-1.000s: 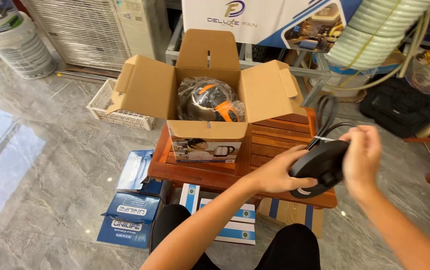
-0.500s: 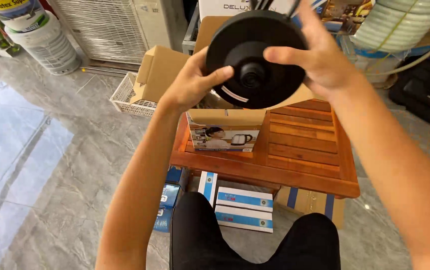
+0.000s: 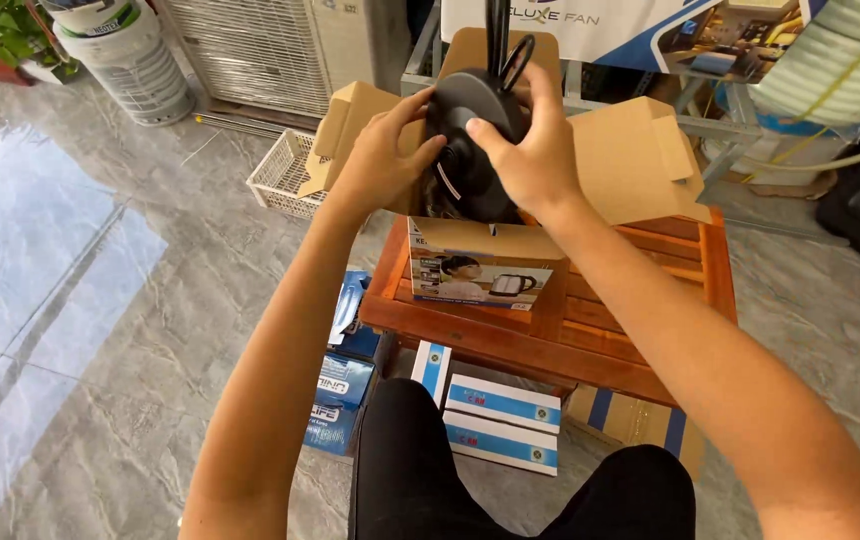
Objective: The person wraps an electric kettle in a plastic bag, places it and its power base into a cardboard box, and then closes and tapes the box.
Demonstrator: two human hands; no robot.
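My left hand and my right hand both grip a round black base with a black cord, held on edge just above an open cardboard box. The box stands on a low wooden slatted table, its flaps spread wide. A picture of a kettle is on the box's front. What lies inside the box is hidden behind the base and my hands.
Blue and white cartons lie on the grey tile floor under and beside the table. A white wire basket sits behind left, a white bucket farther back. Coiled hose hangs at right. My knees are at the bottom.
The black base came from the right of the table, was lifted up towards the camera, and is now lowered and turned on edge over the open box.
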